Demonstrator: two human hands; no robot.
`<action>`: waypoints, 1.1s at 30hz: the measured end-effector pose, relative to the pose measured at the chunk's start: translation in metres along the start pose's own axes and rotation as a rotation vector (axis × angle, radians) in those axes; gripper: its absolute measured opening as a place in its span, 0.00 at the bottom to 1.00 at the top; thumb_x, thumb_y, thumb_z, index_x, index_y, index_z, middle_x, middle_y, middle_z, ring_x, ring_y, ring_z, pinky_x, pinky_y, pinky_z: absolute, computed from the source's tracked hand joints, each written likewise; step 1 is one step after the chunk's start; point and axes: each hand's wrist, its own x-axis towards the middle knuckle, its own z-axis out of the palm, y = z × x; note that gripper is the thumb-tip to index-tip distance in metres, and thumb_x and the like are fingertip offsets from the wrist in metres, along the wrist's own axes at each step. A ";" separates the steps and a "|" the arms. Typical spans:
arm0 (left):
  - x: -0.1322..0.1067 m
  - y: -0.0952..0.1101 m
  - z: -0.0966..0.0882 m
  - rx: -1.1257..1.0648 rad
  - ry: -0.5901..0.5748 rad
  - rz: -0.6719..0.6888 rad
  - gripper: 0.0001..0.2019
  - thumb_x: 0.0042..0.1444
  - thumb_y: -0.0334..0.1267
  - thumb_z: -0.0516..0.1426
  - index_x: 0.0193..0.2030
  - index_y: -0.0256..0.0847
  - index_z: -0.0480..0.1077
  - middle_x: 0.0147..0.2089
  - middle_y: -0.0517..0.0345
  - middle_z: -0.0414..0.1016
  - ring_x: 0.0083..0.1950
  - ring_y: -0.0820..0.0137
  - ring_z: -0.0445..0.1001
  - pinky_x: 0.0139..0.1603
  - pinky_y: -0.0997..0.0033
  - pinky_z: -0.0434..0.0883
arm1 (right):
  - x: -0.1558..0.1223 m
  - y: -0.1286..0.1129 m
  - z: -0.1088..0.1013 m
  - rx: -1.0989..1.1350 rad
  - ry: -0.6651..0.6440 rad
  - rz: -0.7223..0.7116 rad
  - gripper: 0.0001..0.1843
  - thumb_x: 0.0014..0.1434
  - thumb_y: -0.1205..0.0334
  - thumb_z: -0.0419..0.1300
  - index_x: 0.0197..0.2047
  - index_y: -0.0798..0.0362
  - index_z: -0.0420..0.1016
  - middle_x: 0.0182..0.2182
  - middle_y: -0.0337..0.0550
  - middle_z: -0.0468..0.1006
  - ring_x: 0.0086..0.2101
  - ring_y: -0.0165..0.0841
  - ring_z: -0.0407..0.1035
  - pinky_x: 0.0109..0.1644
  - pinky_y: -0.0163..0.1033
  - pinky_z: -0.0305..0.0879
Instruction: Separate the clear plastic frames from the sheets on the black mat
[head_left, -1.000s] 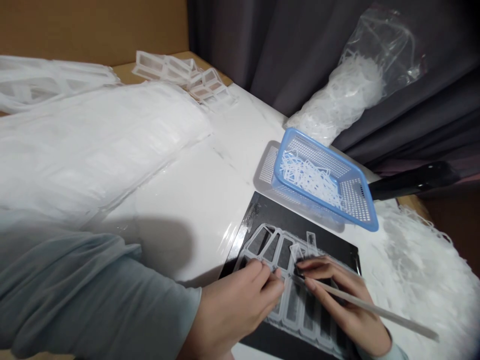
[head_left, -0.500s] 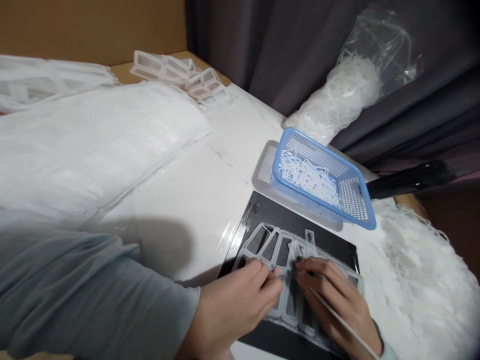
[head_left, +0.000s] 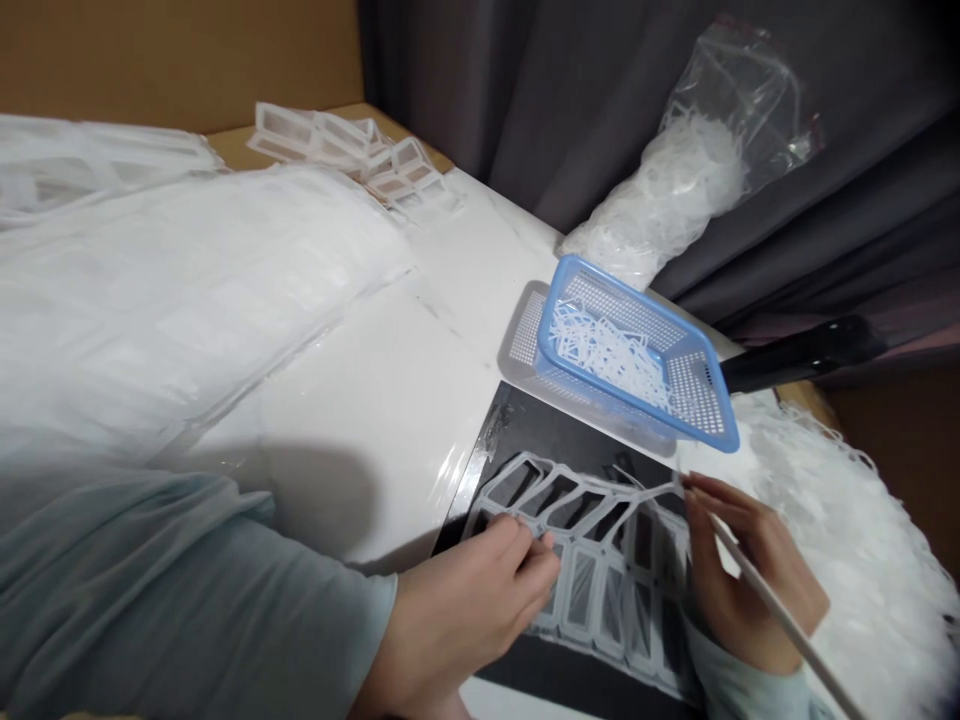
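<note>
Translucent white moulded plastic lattice (head_left: 592, 590) of window-like rectangular cells, lying flat on a black mat (head_left: 555, 430) at lower centre of the frame. A narrow strip (head_left: 637, 490) along the lattice's upper edge runs rightward, its end reaching the right hand (head_left: 750, 580) at the mat's right margin. The fingers (head_left: 712, 495) of this hand are closed around a thin pale rod (head_left: 787, 610), which extends toward the lower right corner; the strip's end lies at the fingertips, but whether it is gripped cannot be told. The left hand (head_left: 465, 610), lower centre, rests on the lattice's left part with its fingers (head_left: 525, 560) curled down and touching the plastic; any grip cannot be told. Its grey-green sleeve (head_left: 150, 590) fills the lower left.

Above the mat, a blue perforated plastic basket (head_left: 630, 350) holding white plastic offcuts (head_left: 607, 350) sits tilted on a pale perforated tray (head_left: 525, 330), with a black handle (head_left: 802, 355) just to its right. Loose white scraps (head_left: 847, 520) are heaped at right. A clear bag of white scraps (head_left: 712, 150) stands against a dark grey curtain (head_left: 600, 100), upper right. Film-wrapped stacked sheets (head_left: 187, 300) cover the left of the white marble-patterned bench (head_left: 465, 260); small plastic frames (head_left: 345, 150) and cardboard (head_left: 172, 60) lie at upper left.
</note>
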 end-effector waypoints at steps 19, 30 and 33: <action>-0.001 -0.009 -0.003 -0.036 -0.025 0.059 0.50 0.46 0.79 0.48 0.60 0.36 0.72 0.60 0.45 0.69 0.44 0.57 0.63 0.45 0.59 0.60 | -0.033 -0.004 -0.013 0.510 -0.467 0.246 0.02 0.65 0.62 0.62 0.39 0.47 0.76 0.43 0.41 0.82 0.44 0.34 0.78 0.47 0.32 0.74; -0.004 -0.008 0.000 -0.026 -0.026 0.055 0.52 0.46 0.80 0.46 0.60 0.34 0.72 0.59 0.44 0.69 0.46 0.56 0.64 0.45 0.59 0.59 | -0.037 -0.007 -0.006 0.523 -0.430 0.172 0.03 0.65 0.66 0.61 0.41 0.48 0.75 0.45 0.43 0.82 0.46 0.33 0.78 0.50 0.33 0.73; -0.004 -0.008 0.001 -0.026 -0.012 0.050 0.52 0.46 0.79 0.46 0.60 0.34 0.72 0.59 0.43 0.70 0.46 0.55 0.64 0.45 0.59 0.60 | -0.036 -0.014 -0.006 0.487 -0.384 0.045 0.05 0.65 0.70 0.61 0.42 0.50 0.74 0.45 0.47 0.81 0.46 0.34 0.76 0.51 0.36 0.73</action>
